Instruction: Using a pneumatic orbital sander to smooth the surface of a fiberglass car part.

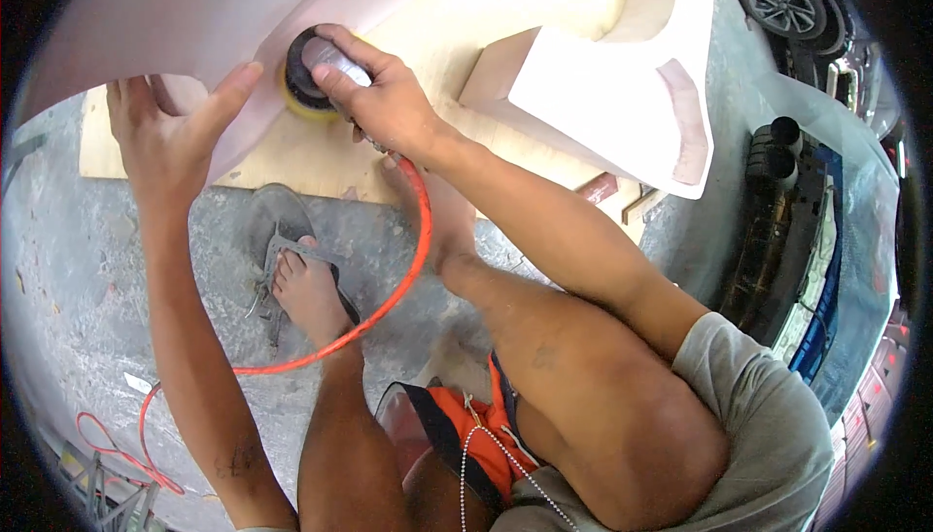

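My left hand (170, 148) grips the lower edge of a large, curved, pinkish-grey panel (204, 17). Its thumb is stretched along the panel, while the fingertips disappear behind the edge. In my right hand (394, 109) is a round air sander (304, 70) with a black body and a yellow-edged pad. The pad lies against the panel's surface, tilted; its working face is hidden. From the sander's handle an orange air hose (425, 221) curves down, passes behind my left forearm and loops on the floor.
A pale wooden board (330, 179) lies under the panel. On its right sits a white moulded piece (603, 85) with a raised box shape. Small wood blocks (643, 205) are at the board's edge. Farther right are plastic sheeting (860, 202), dark cylindrical parts (773, 158) and a car wheel (780, 7).
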A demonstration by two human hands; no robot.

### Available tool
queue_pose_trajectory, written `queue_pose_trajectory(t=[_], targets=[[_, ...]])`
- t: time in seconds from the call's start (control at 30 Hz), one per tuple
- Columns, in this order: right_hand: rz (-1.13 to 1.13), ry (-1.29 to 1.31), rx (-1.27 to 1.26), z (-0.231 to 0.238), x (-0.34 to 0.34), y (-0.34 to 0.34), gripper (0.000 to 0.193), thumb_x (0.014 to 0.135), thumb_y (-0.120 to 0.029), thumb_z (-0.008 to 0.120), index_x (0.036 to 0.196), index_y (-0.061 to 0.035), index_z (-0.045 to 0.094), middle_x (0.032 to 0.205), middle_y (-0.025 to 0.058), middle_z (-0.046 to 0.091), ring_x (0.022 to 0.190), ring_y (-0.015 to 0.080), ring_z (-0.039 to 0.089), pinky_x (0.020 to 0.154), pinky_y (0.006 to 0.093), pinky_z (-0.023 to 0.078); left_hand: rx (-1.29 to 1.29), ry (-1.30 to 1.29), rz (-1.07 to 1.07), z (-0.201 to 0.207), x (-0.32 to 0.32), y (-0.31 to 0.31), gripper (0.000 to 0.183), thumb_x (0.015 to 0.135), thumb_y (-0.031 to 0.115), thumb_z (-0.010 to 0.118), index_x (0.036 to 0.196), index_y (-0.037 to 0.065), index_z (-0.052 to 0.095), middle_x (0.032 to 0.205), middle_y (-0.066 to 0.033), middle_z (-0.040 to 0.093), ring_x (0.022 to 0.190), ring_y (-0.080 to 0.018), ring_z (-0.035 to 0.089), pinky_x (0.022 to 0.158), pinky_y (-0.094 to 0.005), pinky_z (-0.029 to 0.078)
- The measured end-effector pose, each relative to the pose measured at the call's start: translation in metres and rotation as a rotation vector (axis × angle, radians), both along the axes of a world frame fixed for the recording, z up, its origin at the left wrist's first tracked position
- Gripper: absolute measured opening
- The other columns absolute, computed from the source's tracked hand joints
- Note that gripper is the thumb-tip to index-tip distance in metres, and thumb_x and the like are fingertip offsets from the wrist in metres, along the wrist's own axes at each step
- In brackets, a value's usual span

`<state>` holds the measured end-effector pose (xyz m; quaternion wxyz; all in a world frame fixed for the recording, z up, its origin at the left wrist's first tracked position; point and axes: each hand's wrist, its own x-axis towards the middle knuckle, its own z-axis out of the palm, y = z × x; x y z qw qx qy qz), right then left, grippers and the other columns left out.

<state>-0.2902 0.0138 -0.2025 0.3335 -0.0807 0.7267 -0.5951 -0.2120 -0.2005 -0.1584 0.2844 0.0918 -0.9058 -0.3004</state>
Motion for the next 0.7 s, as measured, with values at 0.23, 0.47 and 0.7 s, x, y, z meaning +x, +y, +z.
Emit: queue_pose_trajectory(t=[0.23, 0.47, 0.7], targets=[[-0.231, 0.1, -0.077, -0.018, -0.031, 0.013, 0.049, 0.101, -0.023, 0.067, 0.147, -0.0113, 0.053, 0.096, 0.0059, 0.069, 0.064, 0.0107, 0.058, 0.053, 0.0286, 0.052, -0.062, 0.015, 0.029, 0.001, -0.001, 0.001, 0.082, 0.076, 0.05, 0.086, 0.132, -0.002, 0.058, 0.131, -0.0218, 0.055, 0.123, -0.0368, 0.054, 0.107, -0.0443, 0.041], [-0.317, 0.12, -0.091, -0.02, -0.039, 0.013, 0.051, 0.1, -0.024, 0.068, 0.147, -0.0125, 0.054, 0.106, 0.0096, 0.07, 0.067, 0.013, 0.061, 0.056, 0.0301, 0.054, 0.061, -0.227, 0.071, -0.004, 0.008, -0.003, 0.082, 0.076, 0.049, 0.086, 0.131, -0.005, 0.059, 0.132, -0.0238, 0.056, 0.127, -0.0379, 0.051, 0.109, -0.0453, 0.039], [-0.319, 0.151, -0.047, -0.017, -0.038, 0.004, 0.05, 0.101, -0.029, 0.068, 0.148, -0.0204, 0.056, 0.083, 0.0028, 0.066, 0.056, 0.0095, 0.053, 0.05, 0.0283, 0.051, -0.018, -0.119, 0.123, -0.021, 0.008, -0.014, 0.083, 0.073, 0.041, 0.093, 0.132, -0.006, 0.058, 0.129, -0.0218, 0.059, 0.118, -0.0363, 0.057, 0.104, -0.0452, 0.044]])
